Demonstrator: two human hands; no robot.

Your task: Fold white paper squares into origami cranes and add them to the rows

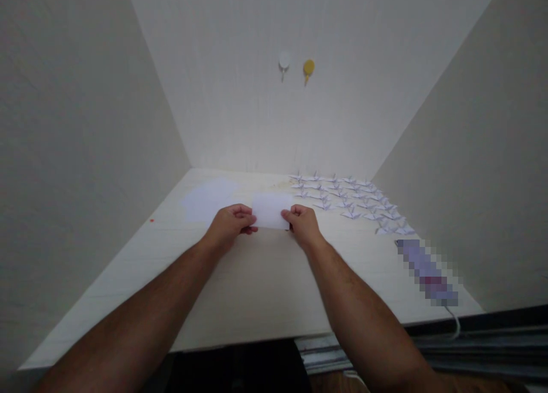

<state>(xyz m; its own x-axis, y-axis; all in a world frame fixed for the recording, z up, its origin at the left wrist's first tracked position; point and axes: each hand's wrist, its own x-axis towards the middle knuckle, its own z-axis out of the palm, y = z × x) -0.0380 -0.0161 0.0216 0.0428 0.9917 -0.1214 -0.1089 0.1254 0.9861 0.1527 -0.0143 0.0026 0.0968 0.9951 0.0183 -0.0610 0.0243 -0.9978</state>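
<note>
Many cranes [351,202] already sit near the surface's [257,290] far right corner; our left hand [229,225] and right hand [303,225] pinch a barely folded paper [270,210].

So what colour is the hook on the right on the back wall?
Yellow; the right-hand wall hook shows clearly in the head view.

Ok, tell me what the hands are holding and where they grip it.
Both hands hold one white paper sheet: the left hand pinches its left edge, the right hand its right edge.
</note>
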